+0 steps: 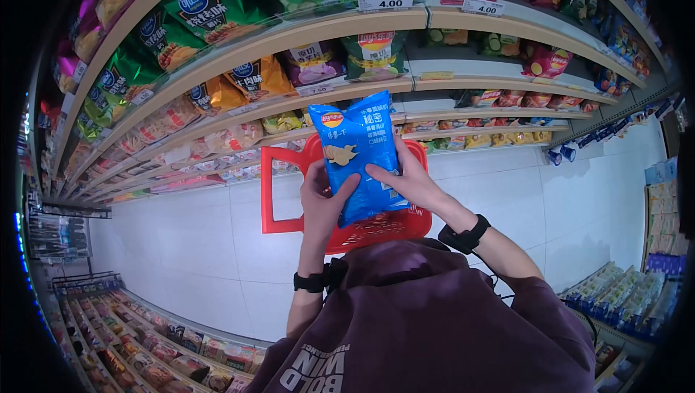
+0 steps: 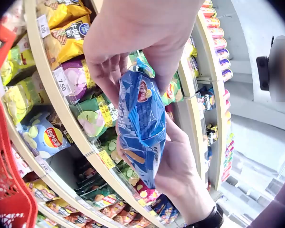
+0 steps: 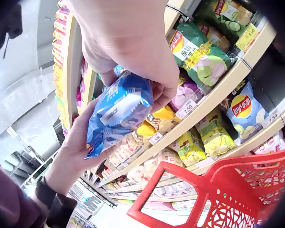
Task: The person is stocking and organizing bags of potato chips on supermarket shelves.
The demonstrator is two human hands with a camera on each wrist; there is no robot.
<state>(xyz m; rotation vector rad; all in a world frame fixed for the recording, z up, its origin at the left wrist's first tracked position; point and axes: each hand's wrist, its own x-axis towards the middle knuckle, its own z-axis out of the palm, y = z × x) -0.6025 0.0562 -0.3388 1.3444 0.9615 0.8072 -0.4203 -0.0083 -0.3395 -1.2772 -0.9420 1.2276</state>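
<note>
A blue bag of Lay's potato chips (image 1: 365, 143) is held up in front of the body between both hands, its printed back turned toward the head camera. My left hand (image 1: 322, 194) grips its left edge, with the thumb pressed on the lower part. At the right edge my right hand (image 1: 413, 176) grips it the same way, thumb across the front. The left wrist view shows the blue bag (image 2: 142, 118) from its end; in the right wrist view the blue bag (image 3: 121, 111) shows its crimped seal. Most fingers are hidden behind the bag.
Beneath the bag is a red plastic basket (image 1: 267, 190) with an open-framed handle. Curved shelves (image 1: 347, 27) of chip bags and price tags rise in front. White floor tiles (image 1: 195, 248) extend around, and more stocked shelves (image 1: 166, 342) stand behind at the left and right.
</note>
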